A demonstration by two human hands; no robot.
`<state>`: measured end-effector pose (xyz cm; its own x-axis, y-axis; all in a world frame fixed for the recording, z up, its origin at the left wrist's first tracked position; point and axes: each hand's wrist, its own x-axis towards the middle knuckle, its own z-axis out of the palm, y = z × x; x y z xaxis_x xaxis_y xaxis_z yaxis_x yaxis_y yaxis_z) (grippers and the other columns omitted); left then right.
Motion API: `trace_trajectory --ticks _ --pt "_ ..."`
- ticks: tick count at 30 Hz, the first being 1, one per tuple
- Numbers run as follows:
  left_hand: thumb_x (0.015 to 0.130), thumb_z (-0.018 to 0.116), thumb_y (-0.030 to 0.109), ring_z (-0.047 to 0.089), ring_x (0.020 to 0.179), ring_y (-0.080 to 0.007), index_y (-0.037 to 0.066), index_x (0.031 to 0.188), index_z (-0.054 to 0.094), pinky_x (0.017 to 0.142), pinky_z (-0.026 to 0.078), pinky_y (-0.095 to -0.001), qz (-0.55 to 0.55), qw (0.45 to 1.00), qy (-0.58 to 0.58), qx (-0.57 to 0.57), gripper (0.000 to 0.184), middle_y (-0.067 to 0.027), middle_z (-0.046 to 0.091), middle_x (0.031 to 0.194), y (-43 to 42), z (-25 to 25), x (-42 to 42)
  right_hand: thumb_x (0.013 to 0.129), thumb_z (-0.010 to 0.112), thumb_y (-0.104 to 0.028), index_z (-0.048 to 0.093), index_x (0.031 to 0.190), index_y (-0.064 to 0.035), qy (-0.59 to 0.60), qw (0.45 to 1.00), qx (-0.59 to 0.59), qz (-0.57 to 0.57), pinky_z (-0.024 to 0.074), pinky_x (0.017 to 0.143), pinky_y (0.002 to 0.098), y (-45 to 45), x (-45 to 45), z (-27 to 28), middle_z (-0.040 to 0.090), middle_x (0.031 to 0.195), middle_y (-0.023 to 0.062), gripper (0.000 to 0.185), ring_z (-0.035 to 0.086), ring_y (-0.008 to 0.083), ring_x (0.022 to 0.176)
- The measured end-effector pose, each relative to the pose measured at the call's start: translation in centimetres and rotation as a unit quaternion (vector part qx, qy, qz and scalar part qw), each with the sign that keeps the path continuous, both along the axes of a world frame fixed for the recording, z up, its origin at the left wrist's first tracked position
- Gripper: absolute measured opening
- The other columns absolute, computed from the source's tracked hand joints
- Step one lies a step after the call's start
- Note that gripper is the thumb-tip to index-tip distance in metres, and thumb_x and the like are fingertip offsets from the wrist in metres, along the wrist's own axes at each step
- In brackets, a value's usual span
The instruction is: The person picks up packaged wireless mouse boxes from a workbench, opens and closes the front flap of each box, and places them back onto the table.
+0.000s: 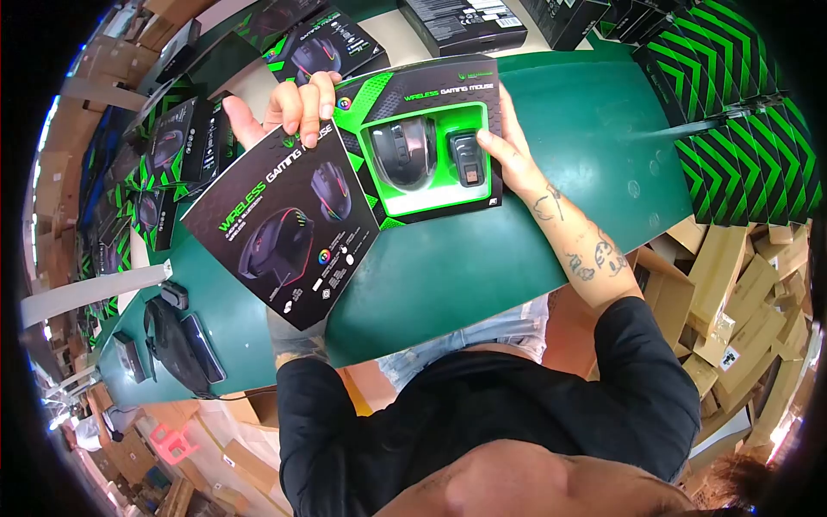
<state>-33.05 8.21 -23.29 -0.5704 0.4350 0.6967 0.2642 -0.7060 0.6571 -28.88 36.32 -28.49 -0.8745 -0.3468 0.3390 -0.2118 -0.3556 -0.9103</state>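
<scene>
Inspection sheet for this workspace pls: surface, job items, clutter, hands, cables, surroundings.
Surface: green table, glossy, light spots at right.
Job items: mouse box, flap swung open leftward; mouse and small USB piece visible in window.
Clutter: phone-like slab and black item, type unclear, at left.
Hands: left hand grips flap's upper edge; right hand holds box's right side.
Cables: thin dark cable near slab.
Surroundings: brown cartons right, pink stool lower left.

A glossy green tabletop carries a rumpled black pouch and a flat dark phone-like slab, lower left.
</scene>
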Motion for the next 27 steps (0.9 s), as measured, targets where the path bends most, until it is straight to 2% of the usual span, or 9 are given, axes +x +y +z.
trace_trajectory --ticks 2,3,4,6,10,14,18,21,27 --pt "0.096 0.031 0.059 0.051 0.087 -0.0193 0.013 0.079 0.054 0.103 0.027 -0.0408 0.049 0.991 0.007 -0.124 0.054 -0.0003 0.06 0.074 -2.2 0.2 -1.2 0.09 0.06 -0.021 0.016 0.148 -0.0039 -0.03 0.996 0.084 -0.005 0.0301 0.108 0.0341 0.1 0.1 0.1 0.038 0.142 0.0142 0.075 0.036 0.0222 0.131" --pt "0.092 0.048 0.047 0.053 0.091 -0.0212 0.01 0.087 0.056 0.099 0.033 -0.0391 0.373 0.895 0.03 -0.242 0.038 -0.0031 0.061 0.083 0.9 1.3 0.9 0.092 0.057 -0.021 0.027 0.142 -0.0012 -0.068 0.988 0.137 -0.001 0.036 0.103 0.0319 0.3 -0.2 0.2 0.047 0.132 0.0137 0.062 0.045 0.0199 0.121" --pt "0.088 0.064 0.035 0.055 0.095 -0.0232 0.007 0.095 0.058 0.095 0.039 -0.0374 0.654 0.683 0.05 -0.321 0.029 -0.0059 0.061 0.091 4.8 2.9 3.6 0.094 0.055 -0.021 0.037 0.137 0.0016 -0.104 0.976 0.191 0.006 0.042 0.097 0.0297 0.4 -0.5 0.4 0.056 0.122 0.0132 0.052 0.054 0.0176 0.111" --pt "0.075 0.076 0.013 0.055 0.104 -0.0256 0.004 0.11 0.057 0.088 0.045 -0.0341 0.652 0.65 0.14 -0.364 0.041 -0.0106 0.059 0.107 5.7 4.9 4.8 0.095 0.053 -0.024 0.041 0.134 0.0016 -0.198 0.975 0.1 0.028 0.0465 0.091 0.0278 0.0 -1.2 -1.1 0.058 0.119 0.0126 0.048 0.058 0.0158 0.104" --pt "0.071 0.076 0.012 0.056 0.109 -0.0311 0.003 0.104 0.06 0.094 0.044 -0.0386 0.583 0.675 0.225 -0.393 0.038 -0.0142 0.059 0.11 7.0 9.2 9.2 0.095 0.051 -0.034 0.047 0.129 0.0012 -0.287 0.956 -0.061 0.009 0.0492 0.087 0.0283 -4.7 -3.5 -0.2 0.061 0.113 0.012 0.049 0.059 0.016 0.103" --pt "0.069 0.078 0.017 0.054 0.112 -0.0342 0.007 0.101 0.062 0.094 0.043 -0.0446 0.492 0.656 0.327 -0.469 0.038 -0.012 0.059 0.113 8.7 11.8 12.5 0.091 0.052 -0.051 0.044 0.134 0.0005 -0.178 0.978 0.079 0.079 0.0452 0.096 0.0394 -9.2 -5.7 8.5 0.054 0.125 0.0214 0.067 0.057 0.0275 0.111" --pt "0.073 0.075 0.02 0.053 0.112 -0.0329 0.006 0.108 0.06 0.095 0.042 -0.0425 0.475 0.647 0.286 -0.523 0.04 -0.0125 0.056 0.118 9.0 11.2 12.2 0.074 0.071 -0.043 0.04 0.133 0.0038 0.218 0.781 0.399 -0.428 0.0408 0.099 0.0421 -6.0 -12.4 3.7 0.055 0.119 0.025 0.081 0.052 0.0401 0.112" --pt "0.08 0.072 0.023 0.052 0.113 -0.0342 0.0 0.121 0.053 0.097 0.042 -0.0408 0.442 0.723 0.138 -0.513 0.051 -0.0192 0.054 0.122 8.7 6.9 8.2 0.067 0.072 -0.048 0.058 0.115 -0.0029 -0.055 0.778 0.473 -0.41 0.0501 0.089 0.0428 0.7 -14.0 2.3 0.064 0.107 0.0183 0.068 0.062 0.0347 0.1" --pt "0.08 0.072 0.041 0.04 0.129 -0.0355 -0.007 0.142 0.026 0.105 0.035 -0.0398 0.47 0.689 -0.007 -0.552 0.091 -0.0289 0.035 0.142 8.7 -7.4 -5.8 0.068 0.072 -0.046 0.059 0.109 -0.003 -0.081 0.864 0.344 -0.359 0.0527 0.082 0.0419 0.8 -12.0 0.8 0.065 0.101 0.0218 0.061 0.064 0.0373 0.092"
